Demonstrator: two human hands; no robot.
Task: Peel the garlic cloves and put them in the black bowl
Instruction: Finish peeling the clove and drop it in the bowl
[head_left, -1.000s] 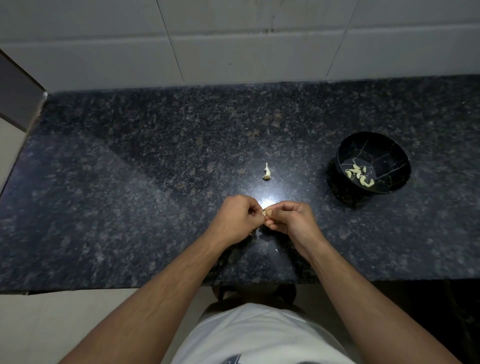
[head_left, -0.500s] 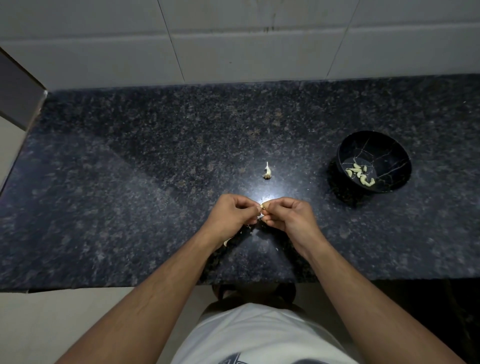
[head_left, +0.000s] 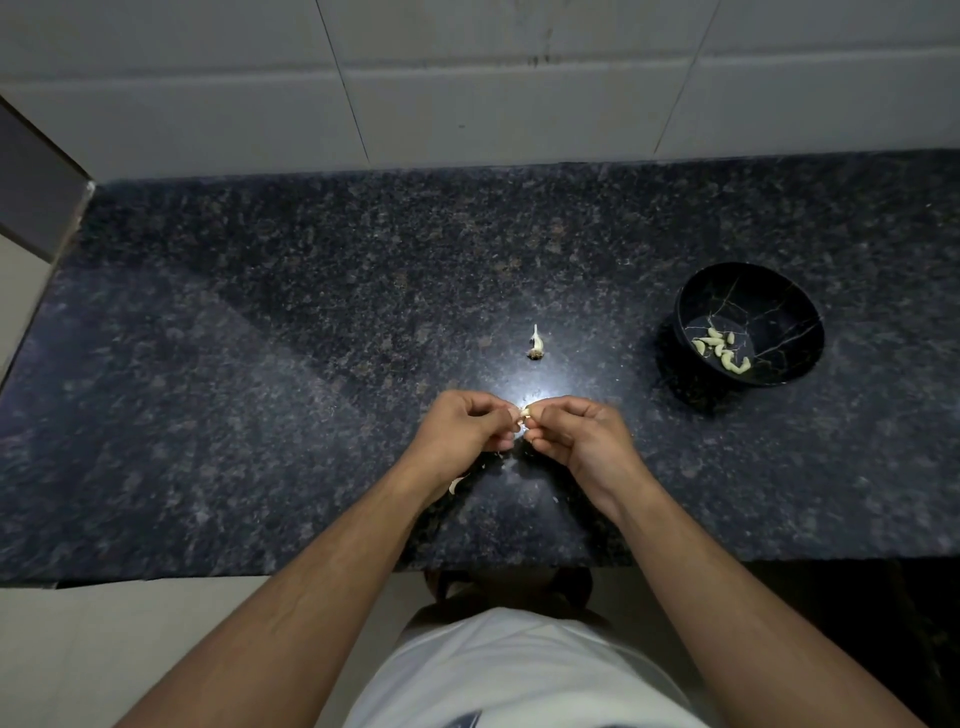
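Dark granite counter (head_left: 260, 415) carries the black bowl (head_left: 748, 291), placed within right-hand reach, with peeled cloves (head_left: 719, 351) inside. Left hand (head_left: 465, 434) and right hand (head_left: 576, 436) pinch one garlic clove (head_left: 524, 413) between fingertips, steadying it for skin removal.

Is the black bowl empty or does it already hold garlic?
Not empty. The black bowl stands upright with several pale peeled cloves lying on its bottom, far from full.

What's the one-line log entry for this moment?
step: peeling | both hands: pinching garlic clove | black bowl: holds peeled cloves | counter: garlic stem
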